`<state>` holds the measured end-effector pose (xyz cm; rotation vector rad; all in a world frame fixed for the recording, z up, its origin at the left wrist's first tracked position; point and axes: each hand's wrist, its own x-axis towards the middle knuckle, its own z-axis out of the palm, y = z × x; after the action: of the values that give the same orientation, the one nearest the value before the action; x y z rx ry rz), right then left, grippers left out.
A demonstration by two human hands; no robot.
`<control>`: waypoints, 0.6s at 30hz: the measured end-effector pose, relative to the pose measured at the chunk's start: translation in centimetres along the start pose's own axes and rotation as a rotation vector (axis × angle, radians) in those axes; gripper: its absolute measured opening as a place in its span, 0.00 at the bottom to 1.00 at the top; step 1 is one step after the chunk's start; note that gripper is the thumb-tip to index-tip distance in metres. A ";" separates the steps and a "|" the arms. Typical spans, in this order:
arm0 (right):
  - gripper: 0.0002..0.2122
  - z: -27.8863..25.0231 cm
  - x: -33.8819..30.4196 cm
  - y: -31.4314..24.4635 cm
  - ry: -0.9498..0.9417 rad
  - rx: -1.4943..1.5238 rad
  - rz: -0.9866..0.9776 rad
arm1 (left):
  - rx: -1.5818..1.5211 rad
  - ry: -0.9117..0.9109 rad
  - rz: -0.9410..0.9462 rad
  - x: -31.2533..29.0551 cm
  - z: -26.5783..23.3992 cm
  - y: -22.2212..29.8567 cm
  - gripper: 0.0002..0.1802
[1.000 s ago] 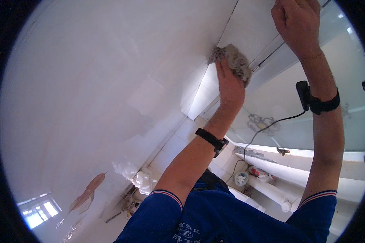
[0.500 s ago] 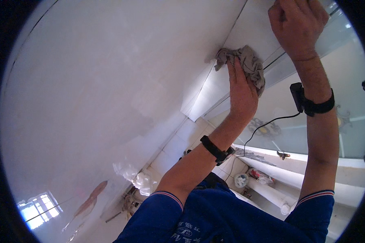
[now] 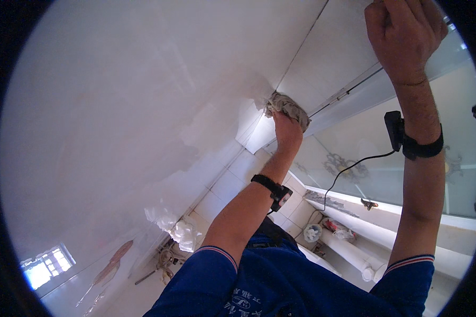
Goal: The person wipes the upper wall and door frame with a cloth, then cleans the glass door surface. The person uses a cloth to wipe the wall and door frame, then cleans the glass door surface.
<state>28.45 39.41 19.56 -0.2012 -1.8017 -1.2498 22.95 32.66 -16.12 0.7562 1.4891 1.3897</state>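
one blue shirt, white lettering and emblem | two black wrist straps, one per arm | right hand: fingers curled, tips beyond upper edge, cannot tell what grip holds | left hand: grip closed on one bunched grey cloth, at white wall's dark seam | one white pipe low down

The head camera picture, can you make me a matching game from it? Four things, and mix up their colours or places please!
Things:
1. cloth
2. shirt
3. right hand
4. pipe

Clues:
A. at the top right of the picture
B. white, below the frosted glass
C. crumpled and grey, at the left hand
D. blue, with striped sleeve edges

Pairs: 1-C, 2-D, 3-A, 4-B
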 end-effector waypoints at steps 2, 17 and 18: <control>0.11 0.1 -0.1 -0.1 0.002 0.005 0.016 | -0.130 -0.007 0.154 -1.5 0.8 1.2 0.37; 0.10 0.1 0.0 0.5 -0.025 -0.014 -0.075 | 0.191 0.086 0.366 -3.2 1.0 5.1 0.43; 0.10 0.2 -0.1 0.6 -0.028 -0.020 -0.081 | 0.187 0.090 0.369 -3.0 1.1 4.6 0.44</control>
<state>28.74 39.87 19.93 -0.1588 -1.8379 -1.3281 24.37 31.20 -10.88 1.1444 1.6221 1.5851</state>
